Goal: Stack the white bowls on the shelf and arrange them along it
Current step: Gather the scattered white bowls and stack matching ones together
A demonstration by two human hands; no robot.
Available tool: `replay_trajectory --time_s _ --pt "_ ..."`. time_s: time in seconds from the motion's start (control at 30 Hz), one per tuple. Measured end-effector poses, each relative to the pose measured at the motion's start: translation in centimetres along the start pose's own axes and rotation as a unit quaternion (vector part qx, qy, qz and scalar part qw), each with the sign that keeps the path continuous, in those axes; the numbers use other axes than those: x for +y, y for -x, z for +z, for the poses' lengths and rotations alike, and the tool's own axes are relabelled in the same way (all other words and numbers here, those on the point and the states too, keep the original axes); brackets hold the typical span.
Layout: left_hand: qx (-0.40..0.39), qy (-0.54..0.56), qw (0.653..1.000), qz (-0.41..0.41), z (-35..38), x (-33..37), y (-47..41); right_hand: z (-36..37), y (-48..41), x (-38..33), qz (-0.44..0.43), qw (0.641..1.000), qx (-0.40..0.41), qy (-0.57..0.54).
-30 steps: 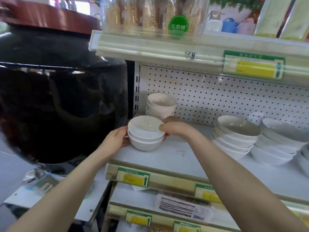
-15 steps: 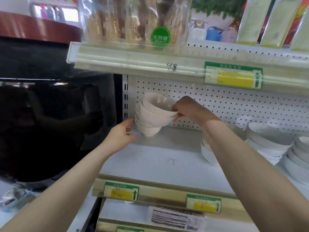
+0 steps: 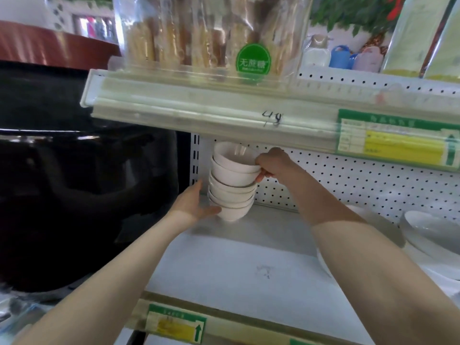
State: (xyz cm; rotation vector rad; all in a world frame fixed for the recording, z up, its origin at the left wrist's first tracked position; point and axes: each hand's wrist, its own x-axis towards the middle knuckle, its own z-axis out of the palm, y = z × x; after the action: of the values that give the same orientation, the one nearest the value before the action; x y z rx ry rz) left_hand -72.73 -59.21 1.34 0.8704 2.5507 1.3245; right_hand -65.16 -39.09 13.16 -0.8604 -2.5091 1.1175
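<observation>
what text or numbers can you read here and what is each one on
"无蔗糖": green round sticker on the clear snack bag.
"49", handwritten, roughly legible: upper shelf edge.
Green and yellow price tag on the upper shelf: print too blurred to read.
Price tag on the lower shelf edge: too blurred; only an arrow shows.

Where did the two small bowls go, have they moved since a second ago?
Yes. They now top the small bowl stack at the pegboard, up and back from the shelf front.

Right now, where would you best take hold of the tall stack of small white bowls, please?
Probably at both ends: right hand on the top bowl's rim from the right, left hand cupping the bottom bowl from the left, since the stack of small white bowls leans.
</observation>
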Motion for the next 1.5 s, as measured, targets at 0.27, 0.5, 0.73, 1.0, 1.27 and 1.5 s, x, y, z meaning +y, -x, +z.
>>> replay_trajectory --time_s 0.27,0.5,0.73,1.0,1.27,1.5 --pt "0.021 0.011 0.999 0.026 1.2 1.1 0.0 0.9 -1.0 1.1 0.007 1.000 0.011 0.017" --pt "0.029 0.042 0.998 0.045 2.0 1.4 -0.4 1.3 -1.5 1.3 -0.003 1.000 0.020 0.011" --pt "0.029 0.060 0.996 0.061 2.2 0.8 -1.0 1.2 -1.4 1.5 0.002 1.000 0.000 0.019" --pt "0.010 0.108 0.993 0.045 2.8 0.5 -1.6 0.9 -1.4 2.3 0.064 0.994 -0.055 -0.067" --pt "-0.011 0.133 0.987 0.089 3.3 0.2 -2.5 1.4 -1.4 3.5 0.073 0.988 -0.093 -0.104" --pt "-0.039 0.108 0.990 0.084 3.1 0.5 -0.4 0.5 1.2 3.1 0.084 0.989 -0.091 -0.085"
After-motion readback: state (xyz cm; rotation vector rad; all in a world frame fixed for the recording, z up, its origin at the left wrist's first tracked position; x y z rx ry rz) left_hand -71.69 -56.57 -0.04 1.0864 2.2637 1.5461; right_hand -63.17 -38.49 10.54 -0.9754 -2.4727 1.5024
